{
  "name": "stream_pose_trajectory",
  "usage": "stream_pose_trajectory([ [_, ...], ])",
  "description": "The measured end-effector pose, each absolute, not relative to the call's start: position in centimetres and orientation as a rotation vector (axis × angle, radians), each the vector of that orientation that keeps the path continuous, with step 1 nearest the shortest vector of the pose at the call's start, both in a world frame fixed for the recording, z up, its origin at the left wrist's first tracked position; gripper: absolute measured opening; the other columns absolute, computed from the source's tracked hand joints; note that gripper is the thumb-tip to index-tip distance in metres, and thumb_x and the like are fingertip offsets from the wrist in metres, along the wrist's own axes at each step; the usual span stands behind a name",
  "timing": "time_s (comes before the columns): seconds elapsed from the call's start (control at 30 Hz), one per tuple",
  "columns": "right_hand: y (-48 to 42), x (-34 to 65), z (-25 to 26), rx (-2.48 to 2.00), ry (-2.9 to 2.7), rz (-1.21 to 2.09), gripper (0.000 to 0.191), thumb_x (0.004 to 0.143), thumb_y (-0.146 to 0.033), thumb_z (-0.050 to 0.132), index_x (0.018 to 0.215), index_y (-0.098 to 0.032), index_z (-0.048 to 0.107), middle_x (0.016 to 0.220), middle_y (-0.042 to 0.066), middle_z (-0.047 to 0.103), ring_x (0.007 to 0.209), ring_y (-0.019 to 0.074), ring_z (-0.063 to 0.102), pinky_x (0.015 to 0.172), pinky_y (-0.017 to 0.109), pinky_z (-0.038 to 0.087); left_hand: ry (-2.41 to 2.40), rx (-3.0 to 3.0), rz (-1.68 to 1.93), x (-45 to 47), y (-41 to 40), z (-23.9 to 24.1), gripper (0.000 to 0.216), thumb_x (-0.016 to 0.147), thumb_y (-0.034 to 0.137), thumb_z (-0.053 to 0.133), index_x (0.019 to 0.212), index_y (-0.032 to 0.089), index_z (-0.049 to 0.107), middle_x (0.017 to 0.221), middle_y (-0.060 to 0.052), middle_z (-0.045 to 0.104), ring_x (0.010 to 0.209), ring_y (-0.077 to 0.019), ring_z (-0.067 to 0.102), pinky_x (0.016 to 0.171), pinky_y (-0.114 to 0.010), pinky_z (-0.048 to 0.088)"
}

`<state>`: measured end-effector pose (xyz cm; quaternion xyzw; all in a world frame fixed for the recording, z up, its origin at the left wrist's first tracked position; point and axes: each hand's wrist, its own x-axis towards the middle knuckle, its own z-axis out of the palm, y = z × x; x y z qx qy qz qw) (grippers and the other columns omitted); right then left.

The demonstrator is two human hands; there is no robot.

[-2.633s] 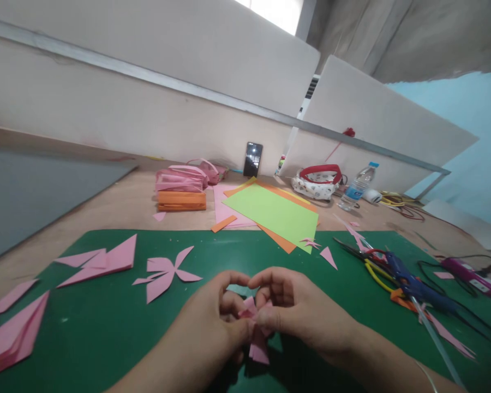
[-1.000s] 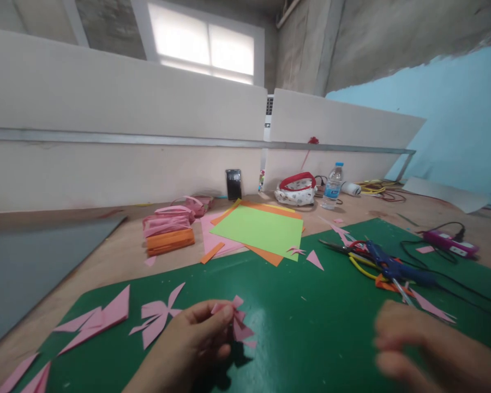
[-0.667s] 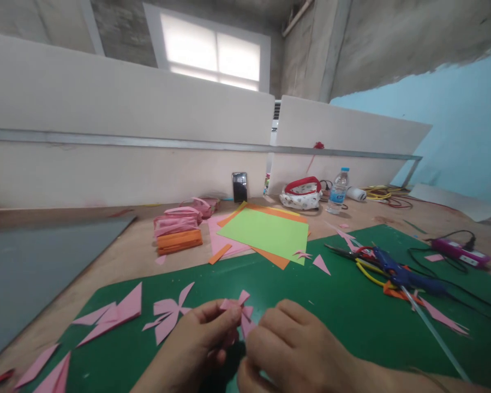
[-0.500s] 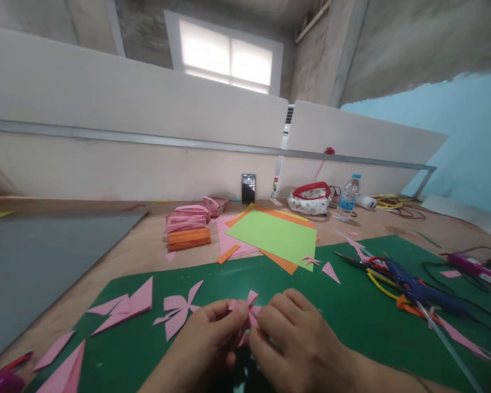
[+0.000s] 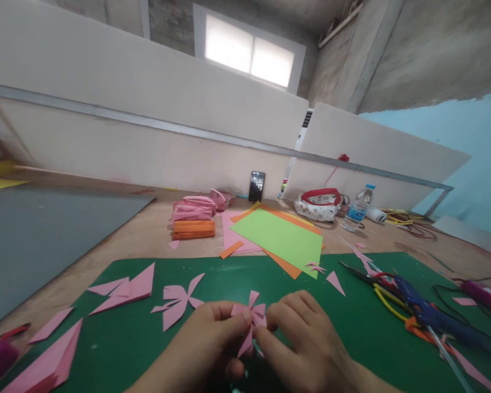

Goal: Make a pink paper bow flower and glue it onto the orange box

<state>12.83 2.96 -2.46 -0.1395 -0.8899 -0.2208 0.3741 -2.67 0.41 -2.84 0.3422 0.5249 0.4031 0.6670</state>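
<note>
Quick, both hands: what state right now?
Left hand: closed, holding a pink paper flower.
Right hand: curled at the flower; grip can't be told.

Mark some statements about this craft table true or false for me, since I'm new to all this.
1. The left hand holds a pink paper flower. True.
2. The right hand grips the glue gun. False: the glue gun lies on the green mat; the right hand's fingertips are at the flower.
3. The bottle has a blue cap. True.
4. The phone lies flat on the mat. False: it stands upright beyond the mat.
5. The pouch sits between phone and bottle. True.
6. The paper pile's top sheet is orange. False: it is light green.
</note>
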Motion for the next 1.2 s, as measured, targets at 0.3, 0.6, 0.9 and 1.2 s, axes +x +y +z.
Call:
stream_pose_trajectory([
  [0.3, 2.6, 12.5, -4.0, -0.558, -2.221, -0.058, 0.016, 0.082, -0.012, 0.051, 0.071, -0.017, 0.061, 0.06, 0.003, 0.059, 0.056, 0.0132, 0.051, 0.053, 0.026, 0.032, 1.224, 1.066, 0.897, -2.9, 0.5, -3.0, 0.017, 0.073, 0.029, 0.054, 0.066, 0.015, 0.059, 0.055, 0.003, 0.055, 0.037, -0.0052, 0.045, 0.039, -0.017, 0.032],
  [0.6, 2.4, 12.6, -3.7, -0.522, -2.226, -0.154, 0.015, 0.082, -0.009, 0.05, 0.072, -0.014, 0.059, 0.06, 0.005, 0.057, 0.058, 0.0149, 0.05, 0.055, 0.027, 0.036, 1.363, 1.442, 0.865, -2.8, -0.1, -2.3, 0.022, 0.076, 0.028, 0.048, 0.064, 0.015, 0.062, 0.057, 0.002, 0.054, 0.056, -0.0126, 0.048, 0.051, -0.023, 0.035],
  [0.9, 2.5, 12.9, -2.8, -0.698, -2.201, 0.095, 0.018, 0.087, -0.012, 0.044, 0.073, -0.016, 0.053, 0.079, 0.007, 0.059, 0.073, 0.0168, 0.052, 0.064, 0.029, 0.041, 1.29, 1.395, 0.854, -2.3, -0.5, -2.0, 0.024, 0.076, 0.022, 0.046, 0.063, 0.017, 0.065, 0.064, -0.001, 0.066, 0.064, -0.0159, 0.056, 0.058, -0.022, 0.039],
  [1.2, 2.5, 13.0, -3.2, -0.858, -2.266, 0.295, 0.017, 0.088, -0.016, 0.044, 0.074, -0.017, 0.053, 0.067, 0.002, 0.057, 0.064, 0.0145, 0.05, 0.058, 0.026, 0.037, 1.281, 1.37, 0.833, -2.4, -0.7, -2.3, 0.021, 0.074, 0.021, 0.047, 0.059, 0.018, 0.062, 0.059, 0.002, 0.061, 0.059, -0.0142, 0.053, 0.055, -0.022, 0.036],
])
